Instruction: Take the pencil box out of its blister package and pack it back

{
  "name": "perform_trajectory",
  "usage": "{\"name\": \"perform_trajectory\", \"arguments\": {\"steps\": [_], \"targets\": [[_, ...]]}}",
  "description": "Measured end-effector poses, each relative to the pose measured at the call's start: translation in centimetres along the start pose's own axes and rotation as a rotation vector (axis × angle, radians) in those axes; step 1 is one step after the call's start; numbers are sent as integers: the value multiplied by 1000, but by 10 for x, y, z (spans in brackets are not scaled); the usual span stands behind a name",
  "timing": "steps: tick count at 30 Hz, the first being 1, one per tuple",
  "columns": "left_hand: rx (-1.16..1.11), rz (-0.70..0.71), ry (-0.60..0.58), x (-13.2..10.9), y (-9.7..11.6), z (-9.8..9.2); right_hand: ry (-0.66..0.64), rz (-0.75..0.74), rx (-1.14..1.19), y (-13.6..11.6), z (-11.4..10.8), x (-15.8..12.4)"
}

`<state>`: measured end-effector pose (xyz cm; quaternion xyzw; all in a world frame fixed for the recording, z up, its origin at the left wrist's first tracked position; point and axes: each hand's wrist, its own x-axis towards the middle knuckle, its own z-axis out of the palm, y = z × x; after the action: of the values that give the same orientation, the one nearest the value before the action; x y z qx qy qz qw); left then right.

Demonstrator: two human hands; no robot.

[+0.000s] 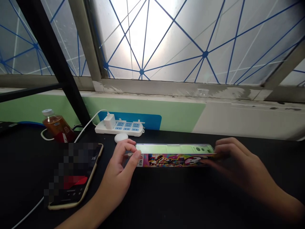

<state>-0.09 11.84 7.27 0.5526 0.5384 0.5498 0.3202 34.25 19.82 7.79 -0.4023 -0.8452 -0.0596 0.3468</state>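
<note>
A long, narrow box (164, 160) with a colourful cartoon-like print on its near side lies level above or on the black desktop; I cannot tell which. Its top (166, 149) is pale green and shiny, with several small dark round marks near the right end. My left hand (122, 162) pinches the left end, thumb in front and fingers behind. At the right end, my right hand (234, 162) grips the box between thumb and fingers, slightly blurred. What the top is made of is unclear.
A phone (76, 181) lies left of my left forearm. Behind it stands a bottle of amber drink (57, 125). A white power strip (126, 127) with a plugged-in charger (109, 121) sits by the wall, near a small white rounded object (121, 137). A black diagonal post (54, 60) rises at left.
</note>
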Motion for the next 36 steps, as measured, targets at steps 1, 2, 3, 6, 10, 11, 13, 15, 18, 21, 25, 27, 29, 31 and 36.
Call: {"name": "perform_trajectory", "arguments": {"steps": [1, 2, 3, 6, 10, 11, 13, 15, 18, 21, 25, 27, 29, 31, 36], "targets": [[-12, -17, -2, 0, -1, 0, -8, -47, -11, -2, -2, 1], [-26, -36, -6, 0, -2, 0, -23, -102, -24, -4, -3, 2], [-42, -55, -6, 1, -3, 1, -56, -159, -43, -6, -3, 2], [-101, -108, -23, 3, -10, 2, -244, -276, -105, -14, 2, 0], [6, -144, -160, 5, -19, 3, -424, -220, -49, -20, 17, -7], [91, -136, -201, 4, -21, 3, -435, -189, -20, -20, 20, -8], [279, -88, -275, 1, -23, 4, -455, -121, 26, -18, 23, -9], [440, -23, -338, -2, -24, 4, -488, -47, 52, -15, 24, -9], [618, 22, -406, -4, -27, 4, -486, 47, 51, -11, 27, -9], [719, 65, -423, -3, -31, 3, -495, 157, 100, -5, 34, -12], [790, 176, -366, 0, -33, -1, -555, 260, 275, 3, 42, -13], [806, 203, -339, 1, -32, -2, -497, 232, 320, 6, 42, -12], [795, 221, -343, 1, -31, -1, -429, 158, 294, 8, 38, -11], [767, 246, -360, -1, -31, 1, -422, 78, 203, 9, 32, -11], [809, 429, -284, -9, -29, 8, -429, -27, 80, 13, 18, -8]]}}
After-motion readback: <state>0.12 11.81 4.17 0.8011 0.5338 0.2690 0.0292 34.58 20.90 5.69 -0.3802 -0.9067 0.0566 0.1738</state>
